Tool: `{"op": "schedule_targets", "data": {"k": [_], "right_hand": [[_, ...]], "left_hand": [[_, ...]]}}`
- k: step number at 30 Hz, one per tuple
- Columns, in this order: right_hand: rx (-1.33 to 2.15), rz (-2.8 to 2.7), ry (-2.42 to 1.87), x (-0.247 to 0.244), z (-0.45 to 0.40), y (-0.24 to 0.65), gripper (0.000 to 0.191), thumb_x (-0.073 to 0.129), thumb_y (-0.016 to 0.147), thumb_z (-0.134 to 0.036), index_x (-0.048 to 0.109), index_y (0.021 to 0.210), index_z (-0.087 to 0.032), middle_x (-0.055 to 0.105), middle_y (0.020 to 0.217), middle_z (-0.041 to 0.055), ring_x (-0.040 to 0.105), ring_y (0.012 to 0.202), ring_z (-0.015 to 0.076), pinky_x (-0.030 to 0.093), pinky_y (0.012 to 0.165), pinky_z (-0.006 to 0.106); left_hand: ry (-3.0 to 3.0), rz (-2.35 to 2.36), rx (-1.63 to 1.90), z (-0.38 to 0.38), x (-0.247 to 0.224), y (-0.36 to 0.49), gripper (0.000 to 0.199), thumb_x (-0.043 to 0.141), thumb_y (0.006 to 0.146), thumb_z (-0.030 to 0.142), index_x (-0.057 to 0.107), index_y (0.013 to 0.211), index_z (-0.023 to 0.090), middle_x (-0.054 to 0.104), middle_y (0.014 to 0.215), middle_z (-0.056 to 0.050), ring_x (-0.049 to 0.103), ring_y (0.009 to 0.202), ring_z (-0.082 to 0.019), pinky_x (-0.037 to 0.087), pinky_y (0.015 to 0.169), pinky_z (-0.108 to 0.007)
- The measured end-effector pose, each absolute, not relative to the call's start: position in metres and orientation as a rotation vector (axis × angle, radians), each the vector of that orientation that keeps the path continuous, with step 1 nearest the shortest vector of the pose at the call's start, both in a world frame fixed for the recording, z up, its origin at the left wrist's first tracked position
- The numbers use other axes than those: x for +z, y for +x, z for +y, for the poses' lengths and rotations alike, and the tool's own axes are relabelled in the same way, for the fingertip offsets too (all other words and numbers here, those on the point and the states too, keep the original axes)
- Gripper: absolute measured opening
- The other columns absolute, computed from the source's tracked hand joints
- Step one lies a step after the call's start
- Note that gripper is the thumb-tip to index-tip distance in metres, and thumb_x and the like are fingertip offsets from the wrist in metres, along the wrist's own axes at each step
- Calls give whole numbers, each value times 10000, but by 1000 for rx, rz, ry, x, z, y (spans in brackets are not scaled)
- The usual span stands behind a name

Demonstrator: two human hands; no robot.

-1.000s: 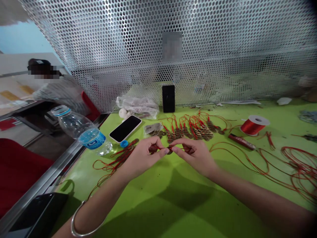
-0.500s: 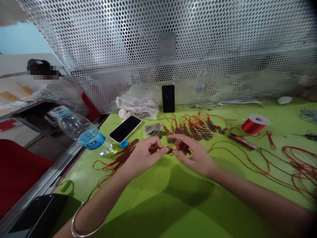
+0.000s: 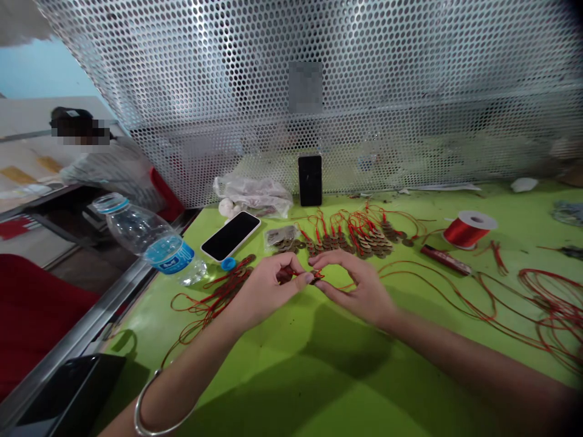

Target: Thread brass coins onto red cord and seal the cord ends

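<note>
Above the green table, my left hand (image 3: 277, 285) pinches a small brown coin with red cord (image 3: 315, 277) between thumb and fingers. My right hand (image 3: 357, 285) curves in from the other side, its thumb and index fingertips at the red cord by the coin. The fingertips partly cover both coin and cord. Just beyond the hands lie rows of coin strings (image 3: 371, 240) with red cord loops. Beside my left wrist is a bundle of red cords with coins (image 3: 223, 291).
To the left stand a tilted water bottle (image 3: 157, 246), a blue cap (image 3: 228, 264) and a phone (image 3: 231, 235). Another phone (image 3: 310, 181) leans against the perforated metal screen (image 3: 410, 91). On the right are a red ribbon spool (image 3: 469, 230), a dark red tube (image 3: 445, 260) and loose red cord (image 3: 555, 309). A person sits far left.
My right hand's fingertips have shifted slightly, closing in on the coin. The red cord between the hands now looks more bunched. My left hand has barely moved.
</note>
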State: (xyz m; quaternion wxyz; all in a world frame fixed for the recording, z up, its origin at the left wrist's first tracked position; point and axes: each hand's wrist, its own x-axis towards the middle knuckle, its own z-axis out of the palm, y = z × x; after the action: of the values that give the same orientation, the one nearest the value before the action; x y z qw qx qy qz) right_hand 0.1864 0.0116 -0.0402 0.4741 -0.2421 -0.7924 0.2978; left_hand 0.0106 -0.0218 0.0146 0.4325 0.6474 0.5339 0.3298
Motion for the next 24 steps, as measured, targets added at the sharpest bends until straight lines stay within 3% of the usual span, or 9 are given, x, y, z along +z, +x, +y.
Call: {"op": "schedule_targets", "data": {"k": [7, 12, 24], "right_hand": [[1158, -1714, -604, -44, 8, 182, 177, 628, 763, -252, 503, 881, -210, 634, 841, 33, 631, 801, 135, 535, 746, 281], [1254, -1626, -664, -42, 9, 181, 156, 639, 761, -298, 529, 806, -197, 605, 772, 18, 602, 731, 121, 514, 699, 266], [1396, -1529, -647, -44, 13, 182, 131, 664, 738, -230, 550, 784, -186, 583, 726, 0, 567, 677, 99, 477, 626, 222]], "left_hand": [[1564, 1334, 815, -21, 13, 11, 323, 638, 709, 399, 439, 611, 164, 325, 519, 75, 273, 482, -57, 193, 436, -188], [1553, 1319, 795, -21, 11, 11, 310, 637, 713, 411, 474, 634, 159, 348, 528, 73, 278, 484, -58, 195, 435, -186], [1619, 1331, 746, -19, 18, 3, 263, 592, 767, 387, 506, 681, 155, 341, 547, 67, 276, 485, -63, 195, 427, -189]]}}
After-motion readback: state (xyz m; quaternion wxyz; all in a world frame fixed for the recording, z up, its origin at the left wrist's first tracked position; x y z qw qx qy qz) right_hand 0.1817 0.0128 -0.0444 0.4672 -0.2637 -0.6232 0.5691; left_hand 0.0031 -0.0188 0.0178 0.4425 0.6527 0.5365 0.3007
